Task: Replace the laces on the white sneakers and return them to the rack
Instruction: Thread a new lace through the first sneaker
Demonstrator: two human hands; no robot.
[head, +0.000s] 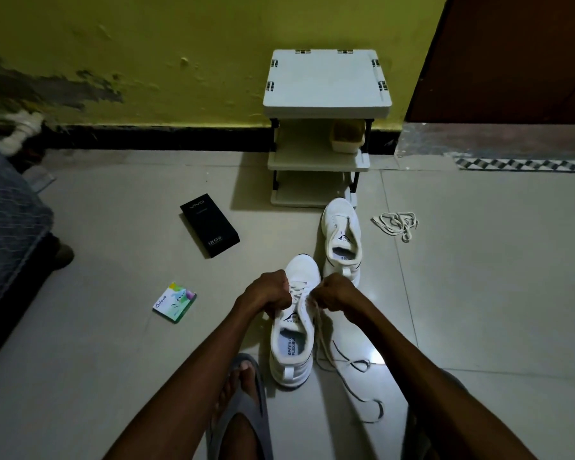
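A white sneaker [292, 346] stands on the floor tiles in front of me, toe pointing away. My left hand [269, 293] grips its left side near the eyelets. My right hand [334, 292] pinches the lace [324, 340] at the right eyelets; the lace's loose ends trail over the floor to the right. A second white sneaker [342, 239], without a lace, lies just beyond. A loose bundle of white laces [397, 224] lies right of it. The white shoe rack [322, 127] stands against the yellow wall.
A black phone box [210, 225] and a small green packet [175, 302] lie on the floor at left. A yellowish container [347, 136] sits on the rack's middle shelf. My foot in a grey sandal [239, 400] is beside the near sneaker. A bed edge [10, 234] is far left.
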